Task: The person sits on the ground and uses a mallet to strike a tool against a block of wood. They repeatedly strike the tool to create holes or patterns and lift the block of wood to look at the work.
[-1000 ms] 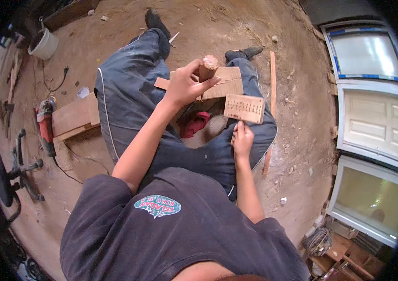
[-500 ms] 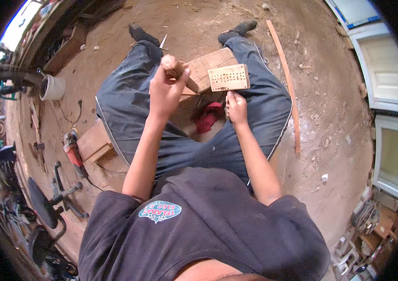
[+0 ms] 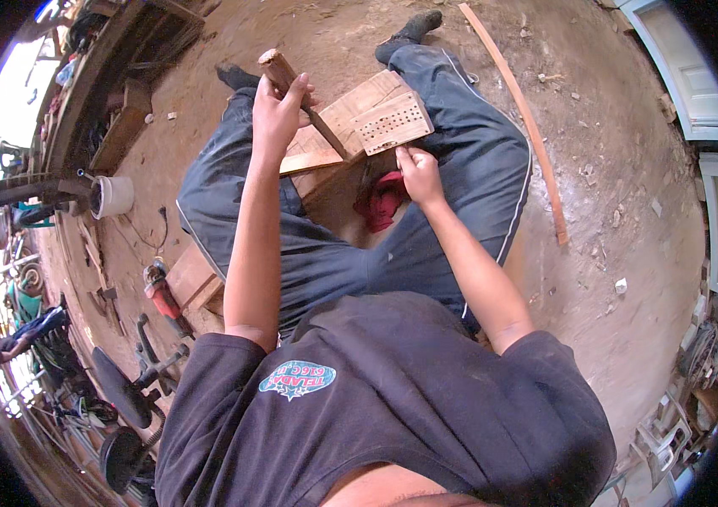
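Note:
My left hand (image 3: pixel 278 114) is closed around a thick wooden stick (image 3: pixel 325 133), whose blunt top pokes out above the fist while its thinner end slants down to the right. Pinched at its lower edge by my right hand (image 3: pixel 420 175) is a pale wooden block (image 3: pixel 393 123) with rows of small drilled holes. The stick's lower end comes close beside the block's left edge; whether they touch I cannot tell. Beneath both, between my legs, sits a larger wooden block (image 3: pixel 343 111). A red cloth (image 3: pixel 381 203) lies just below my right hand.
On the left, an angle grinder (image 3: pixel 161 296) lies by a wooden board (image 3: pixel 190 277), with a white bucket (image 3: pixel 112 196) farther off. A long thin wooden strip (image 3: pixel 518 114) runs along the dirt floor beyond my right leg. Pale panelled doors (image 3: pixel 684 76) line the right side.
The drilled block has tilted, its right end now higher, and shifted left over the larger block. The stick in my left hand shows more of its length. The whole view has swung slightly.

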### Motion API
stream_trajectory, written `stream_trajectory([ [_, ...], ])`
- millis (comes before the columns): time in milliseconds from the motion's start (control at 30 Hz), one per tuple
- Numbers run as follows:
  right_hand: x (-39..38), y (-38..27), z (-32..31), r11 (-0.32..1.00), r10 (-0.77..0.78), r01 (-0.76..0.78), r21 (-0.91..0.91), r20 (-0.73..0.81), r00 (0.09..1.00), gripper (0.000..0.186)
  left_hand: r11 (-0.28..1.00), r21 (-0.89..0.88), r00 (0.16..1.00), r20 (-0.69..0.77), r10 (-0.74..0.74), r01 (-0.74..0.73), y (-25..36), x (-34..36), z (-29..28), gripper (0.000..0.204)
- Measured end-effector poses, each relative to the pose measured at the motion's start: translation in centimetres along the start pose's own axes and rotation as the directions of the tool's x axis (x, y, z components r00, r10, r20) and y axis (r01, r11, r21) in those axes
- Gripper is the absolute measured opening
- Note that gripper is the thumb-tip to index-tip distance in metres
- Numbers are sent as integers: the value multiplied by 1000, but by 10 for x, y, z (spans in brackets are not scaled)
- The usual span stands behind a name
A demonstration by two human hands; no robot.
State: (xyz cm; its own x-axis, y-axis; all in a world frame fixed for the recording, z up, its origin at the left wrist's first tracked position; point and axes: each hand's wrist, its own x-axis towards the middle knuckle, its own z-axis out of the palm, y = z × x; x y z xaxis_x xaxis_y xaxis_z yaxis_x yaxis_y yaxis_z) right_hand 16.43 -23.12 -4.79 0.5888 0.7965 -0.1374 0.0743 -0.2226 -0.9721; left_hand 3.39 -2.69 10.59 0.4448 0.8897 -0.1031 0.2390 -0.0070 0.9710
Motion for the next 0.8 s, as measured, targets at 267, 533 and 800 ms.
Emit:
stream_trajectory([
  [267,-44,-76,-9,962,-241,257,-86,163,957,23,1000,-17,1000,11,-8,8,0,-5,-8,29],
  [533,-73,-71,45,866,-281,365,-342,270,921,24,973,232,998,49,-26,14,1,19,-26,33],
  [800,-80,-70,58,818,-14,240,-523,398,917,14,989,142,999,6,48,-48,-8,12,-29,31],
])
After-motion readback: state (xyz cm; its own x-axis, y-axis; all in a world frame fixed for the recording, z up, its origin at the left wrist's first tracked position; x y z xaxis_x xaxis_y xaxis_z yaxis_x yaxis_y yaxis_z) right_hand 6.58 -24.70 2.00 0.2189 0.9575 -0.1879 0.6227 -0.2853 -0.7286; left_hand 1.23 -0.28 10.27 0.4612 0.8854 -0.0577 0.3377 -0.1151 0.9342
